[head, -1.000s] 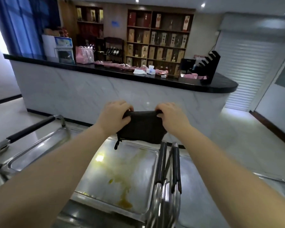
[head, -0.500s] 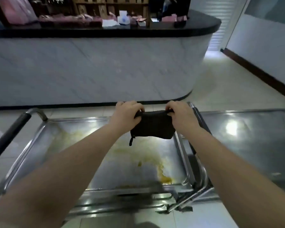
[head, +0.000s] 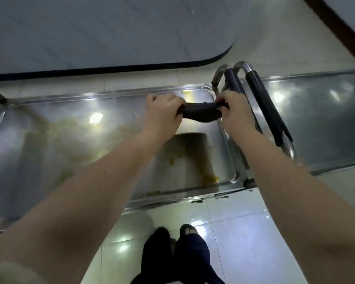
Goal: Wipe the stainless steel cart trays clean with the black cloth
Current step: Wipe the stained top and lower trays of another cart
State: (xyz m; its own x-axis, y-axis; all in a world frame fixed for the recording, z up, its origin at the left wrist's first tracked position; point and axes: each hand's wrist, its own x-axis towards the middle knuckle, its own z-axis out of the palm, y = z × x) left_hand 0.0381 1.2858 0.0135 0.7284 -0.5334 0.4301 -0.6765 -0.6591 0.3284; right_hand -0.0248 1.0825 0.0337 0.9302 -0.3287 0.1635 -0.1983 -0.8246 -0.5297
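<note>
A black cloth (head: 201, 112) hangs stretched between my hands above the right end of a stainless steel cart tray (head: 49, 140). My left hand (head: 162, 115) grips the cloth's left end and my right hand (head: 237, 113) grips its right end, fingers curled round it. The tray carries yellowish smears and yellow crumbs (head: 210, 178) toward its right and front. A second steel tray (head: 326, 124) lies to the right, darker and shiny.
Two black-sleeved cart handles (head: 264, 107) stand between the trays, just right of my right hand. A white marble counter front (head: 111, 31) with a black base strip runs behind the carts. Glossy floor tiles and my feet (head: 178, 255) are in front.
The view has tilted steeply down, so the counter top is gone and the floor and my feet appear. My hands have lowered the cloth nearer the tray, still gripping both ends.
</note>
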